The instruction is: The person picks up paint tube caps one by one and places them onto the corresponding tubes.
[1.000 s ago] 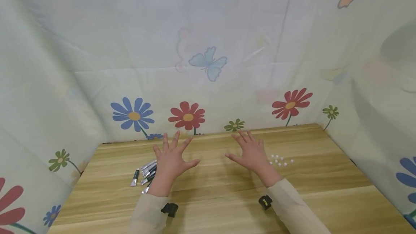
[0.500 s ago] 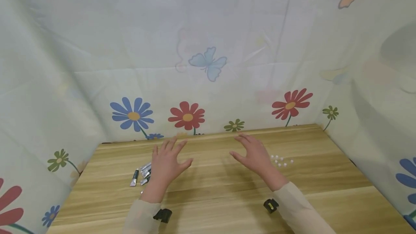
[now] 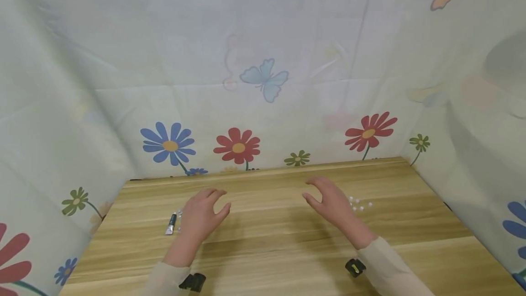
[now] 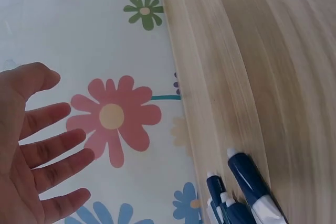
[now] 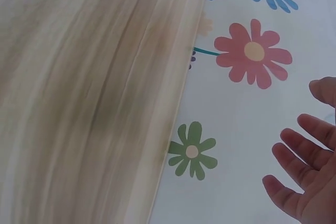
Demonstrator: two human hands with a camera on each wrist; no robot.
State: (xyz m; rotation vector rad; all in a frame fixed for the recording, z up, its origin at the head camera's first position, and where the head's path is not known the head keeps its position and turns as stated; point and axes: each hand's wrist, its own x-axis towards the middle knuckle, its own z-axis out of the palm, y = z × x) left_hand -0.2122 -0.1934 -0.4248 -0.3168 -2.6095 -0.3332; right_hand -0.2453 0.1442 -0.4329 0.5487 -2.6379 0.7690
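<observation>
In the head view my left hand (image 3: 200,214) hovers over the left part of the wooden table, holding nothing, its fingers relaxed and slightly bent. It overlaps most of a pile of paint tubes; one dark-capped paint tube (image 3: 170,224) shows just left of it. The left wrist view shows several of these tubes with dark blue bodies (image 4: 247,177) at the bottom, apart from the loosely spread fingers. My right hand (image 3: 332,202), likewise holding nothing, is over the right part. Small white beads (image 3: 361,208) lie just to its right. Its fingers are parted in the right wrist view.
The wood-grain table (image 3: 263,250) ends against a pale curtain (image 3: 185,58) printed with flowers and butterflies, which also hangs at both sides. Black straps (image 3: 193,282) with a camera mount sit near each sleeve cuff.
Both hands have drawn apart, the left toward the left and the right toward the right. Their fingers have gone from widely spread to relaxed and bent. The left hand now covers more tubes.
</observation>
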